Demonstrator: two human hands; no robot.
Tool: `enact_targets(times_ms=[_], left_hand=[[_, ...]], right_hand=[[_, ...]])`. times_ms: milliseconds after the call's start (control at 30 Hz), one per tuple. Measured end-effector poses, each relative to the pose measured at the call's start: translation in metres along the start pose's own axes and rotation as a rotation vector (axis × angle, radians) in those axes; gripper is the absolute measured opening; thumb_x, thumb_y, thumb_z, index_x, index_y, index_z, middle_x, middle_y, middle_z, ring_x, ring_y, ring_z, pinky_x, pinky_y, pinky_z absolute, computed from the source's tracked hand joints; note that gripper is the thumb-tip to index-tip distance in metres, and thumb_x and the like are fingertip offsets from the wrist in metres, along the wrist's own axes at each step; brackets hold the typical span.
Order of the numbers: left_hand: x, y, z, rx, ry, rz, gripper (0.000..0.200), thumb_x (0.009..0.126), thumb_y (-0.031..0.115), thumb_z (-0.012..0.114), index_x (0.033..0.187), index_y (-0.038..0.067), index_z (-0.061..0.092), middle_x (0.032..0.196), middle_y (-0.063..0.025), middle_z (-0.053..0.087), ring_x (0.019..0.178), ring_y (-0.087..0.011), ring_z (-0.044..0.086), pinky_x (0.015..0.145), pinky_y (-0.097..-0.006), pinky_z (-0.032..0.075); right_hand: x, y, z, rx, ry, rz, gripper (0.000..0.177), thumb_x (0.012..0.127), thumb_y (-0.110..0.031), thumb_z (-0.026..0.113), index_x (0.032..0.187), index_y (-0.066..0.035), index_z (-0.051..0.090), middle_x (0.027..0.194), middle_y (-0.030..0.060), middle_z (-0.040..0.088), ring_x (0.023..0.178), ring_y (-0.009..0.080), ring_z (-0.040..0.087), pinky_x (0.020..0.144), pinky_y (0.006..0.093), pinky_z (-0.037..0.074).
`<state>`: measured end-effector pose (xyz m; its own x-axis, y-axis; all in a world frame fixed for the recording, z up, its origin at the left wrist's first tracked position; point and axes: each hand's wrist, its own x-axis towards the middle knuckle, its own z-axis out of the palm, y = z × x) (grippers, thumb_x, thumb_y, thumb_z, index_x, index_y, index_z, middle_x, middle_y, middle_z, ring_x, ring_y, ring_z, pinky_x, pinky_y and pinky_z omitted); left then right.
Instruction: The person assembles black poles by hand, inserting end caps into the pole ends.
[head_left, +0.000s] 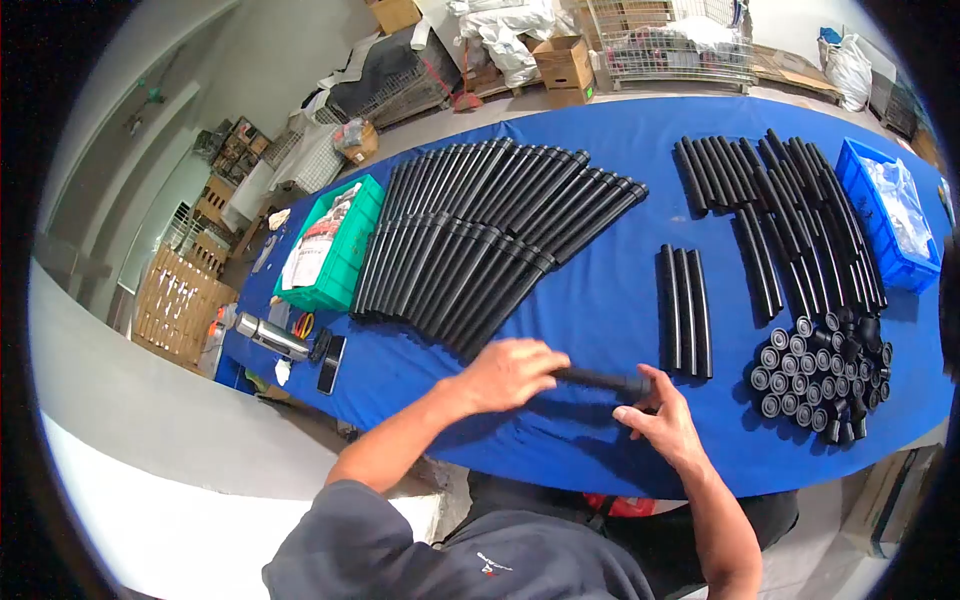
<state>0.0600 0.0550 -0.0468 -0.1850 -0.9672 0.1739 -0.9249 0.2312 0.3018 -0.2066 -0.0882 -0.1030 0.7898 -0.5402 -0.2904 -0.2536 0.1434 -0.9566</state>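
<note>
A black tube (pixel 597 378) lies roughly level between my two hands above the front of the blue cloth. My left hand (pixel 508 376) is closed over its left end, hiding that part. At the other end, the thumb and fingers of my right hand (pixel 664 418) close around a wider black end piece (pixel 634 387). Just beyond my right hand, three plain black tubes (pixel 685 312) lie side by side. To the right sits a cluster of black round caps (pixel 800 370), some upright and some on their sides. Rows of black tubes with thicker ends (pixel 470 235) fan out beyond my left hand.
A blue cloth (pixel 600 290) covers the table. More plain tubes (pixel 780 210) lie at the far right, by a blue bin (pixel 890 215) holding clear plastic. On the left are a green bin (pixel 345 245), a steel flask (pixel 270 335) and a phone (pixel 331 365).
</note>
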Motion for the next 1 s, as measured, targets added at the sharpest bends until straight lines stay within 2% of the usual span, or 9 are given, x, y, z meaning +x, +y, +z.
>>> enact_targets(times_ms=[100,200,267,367,400,467,567,767,1000], left_hand=[[0.028,-0.049,-0.034,-0.004,0.213,-0.17,0.028,0.084,0.016,0.074,0.107,0.0,0.07,0.103,-0.0169,0.068,0.099,-0.034,0.066,0.089,-0.0417,0.054],[0.064,-0.134,-0.06,0.143,0.487,-0.277,0.029,0.082,0.016,0.073,0.105,-0.002,0.071,0.101,-0.0188,0.067,0.098,-0.0362,0.066,0.088,-0.0433,0.053],[0.089,-0.195,-0.074,0.27,0.537,-0.408,0.035,0.08,0.022,0.075,0.107,-0.001,0.073,0.104,-0.019,0.069,0.101,-0.0363,0.067,0.092,-0.0439,0.053],[0.121,-0.279,-0.078,0.245,0.573,-0.661,0.04,0.081,0.027,0.077,0.111,0.0,0.074,0.11,-0.0217,0.071,0.108,-0.0363,0.067,0.096,-0.0444,0.052],[0.131,-0.298,-0.076,0.255,0.576,-0.701,0.041,0.081,0.027,0.077,0.111,0.001,0.074,0.111,-0.0218,0.071,0.109,-0.0366,0.067,0.097,-0.0444,0.052],[0.146,-0.327,-0.069,0.265,0.575,-0.802,0.041,0.081,0.028,0.079,0.113,0.002,0.074,0.113,-0.0219,0.07,0.111,-0.0366,0.066,0.098,-0.0445,0.051],[0.161,-0.341,-0.055,0.285,0.562,-0.948,0.042,0.082,0.028,0.08,0.114,0.002,0.074,0.118,-0.0216,0.07,0.114,-0.0366,0.065,0.101,-0.0445,0.05],[0.158,-0.354,-0.039,0.365,0.518,-0.969,0.039,0.082,0.024,0.079,0.113,0.0,0.074,0.115,-0.0242,0.071,0.112,-0.0387,0.066,0.101,-0.0459,0.051],[0.161,-0.344,-0.036,0.444,0.444,-1.025,0.041,0.086,0.02,0.072,0.124,0.007,0.065,0.125,-0.019,0.064,0.122,-0.0367,0.059,0.104,-0.0482,0.048]], right_hand=[[0.007,0.023,0.004,0.078,0.025,-0.17,0.08,0.085,-0.017,0.083,0.149,0.003,0.038,0.103,0.0165,0.069,0.082,0.0172,0.069,0.06,0.03,0.055],[0.006,0.022,0.004,-0.011,-0.046,-0.185,0.071,0.087,-0.017,0.08,0.144,0.004,0.043,0.105,0.0148,0.069,0.079,0.0178,0.07,0.064,0.0326,0.057],[0.009,0.025,0.002,-0.046,-0.066,-0.183,0.061,0.09,-0.015,0.078,0.14,0.004,0.047,0.101,0.0127,0.069,0.078,0.0163,0.069,0.063,0.0324,0.058],[0.01,0.017,0.0,0.058,-0.082,-0.089,0.055,0.091,-0.013,0.075,0.137,0.005,0.051,0.098,0.0122,0.07,0.077,0.0144,0.068,0.061,0.0305,0.058],[0.01,0.017,-0.001,0.07,-0.066,-0.083,0.049,0.093,-0.011,0.074,0.134,0.005,0.054,0.096,0.0109,0.07,0.076,0.0126,0.067,0.06,0.0289,0.057],[0.011,0.016,-0.004,0.093,-0.096,-0.038,0.047,0.093,-0.008,0.072,0.134,0.006,0.054,0.097,0.0097,0.068,0.078,0.0121,0.065,0.06,0.0278,0.057],[0.013,0.018,-0.007,0.111,-0.121,-0.027,0.043,0.094,-0.006,0.071,0.132,0.006,0.056,0.095,0.0085,0.067,0.078,0.0113,0.064,0.06,0.027,0.056],[0.013,0.02,-0.008,0.082,-0.098,-0.056,0.036,0.095,-0.011,0.072,0.125,0.005,0.061,0.09,0.0083,0.071,0.068,0.0106,0.066,0.059,0.0277,0.054],[0.013,0.019,-0.007,0.029,-0.088,-0.082,0.035,0.095,-0.013,0.072,0.123,0.005,0.062,0.087,0.0087,0.07,0.065,0.0115,0.066,0.06,0.0281,0.054]])
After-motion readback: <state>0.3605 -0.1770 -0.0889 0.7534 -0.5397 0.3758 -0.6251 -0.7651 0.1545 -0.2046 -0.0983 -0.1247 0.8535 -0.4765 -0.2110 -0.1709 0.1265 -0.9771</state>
